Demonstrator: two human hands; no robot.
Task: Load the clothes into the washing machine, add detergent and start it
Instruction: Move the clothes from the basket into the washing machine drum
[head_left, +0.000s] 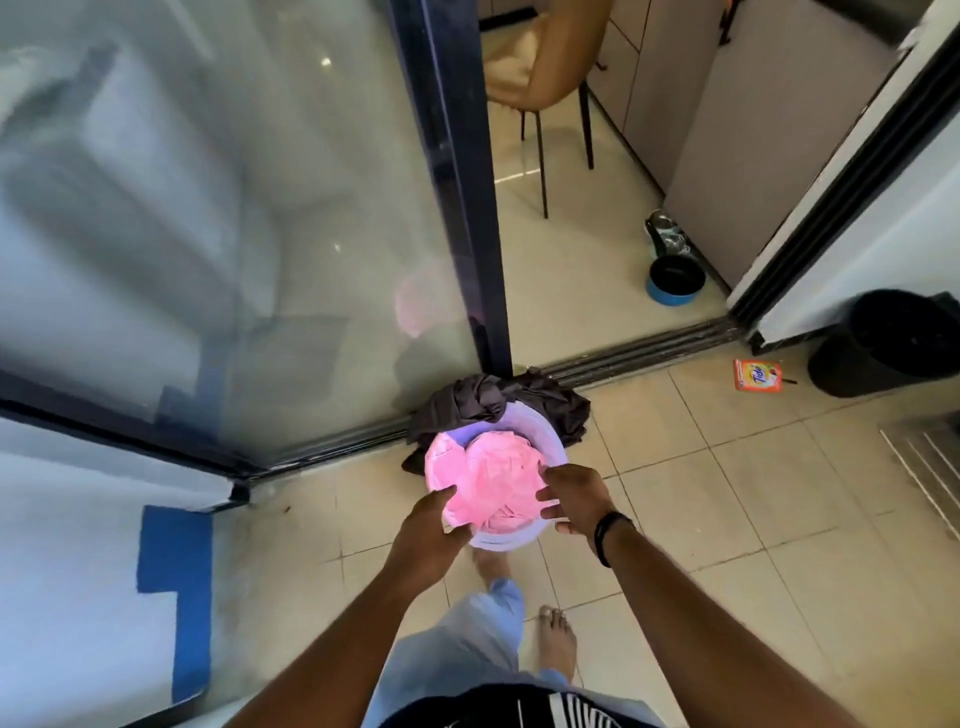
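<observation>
Glass door (234, 234) blocks left, doorway (597, 291) open ahead — chair (540, 67), pet bowls (675, 280), black bin (888, 343) along right

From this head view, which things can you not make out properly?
- Pale plastic basin: its lower contents are covered by the pink cloth.
- Dark grey garment: partly behind the basin.
- Orange detergent sachet: print too small to read.
- Washing machine: not identifiable in the head view.

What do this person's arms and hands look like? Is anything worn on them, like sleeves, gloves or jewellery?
Both forearms are bare all the way into view, with no sleeves showing. The left hand has no glove, and no ring or band shows on it. The right hand is also ungloved, and a thin black band circles its wrist. No rings can be made out on the fingers that show.
</observation>
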